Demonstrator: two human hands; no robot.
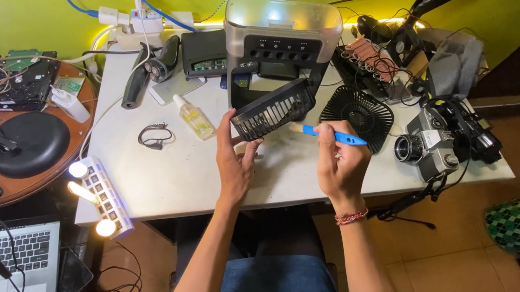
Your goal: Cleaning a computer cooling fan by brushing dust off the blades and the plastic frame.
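Cluttered white table [159, 178] fills mid-frame. At centre, the left hand [233, 165] pinches a black slatted grille [272, 111] by its lower corner; the right hand [341, 163] grips a blue brush [333, 134]. Brushing likely goes best along the slats, with the grille held steady.

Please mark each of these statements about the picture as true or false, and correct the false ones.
1. The left hand holds a black slotted grille. True.
2. The right hand holds a red screwdriver. False: it holds a blue brush.
3. A round black fan grille lies on the white table, right of the hands. True.
4. The laptop sits on the white table. False: it is lower, left of the table.
5. A film camera rests near the table's right edge. True.
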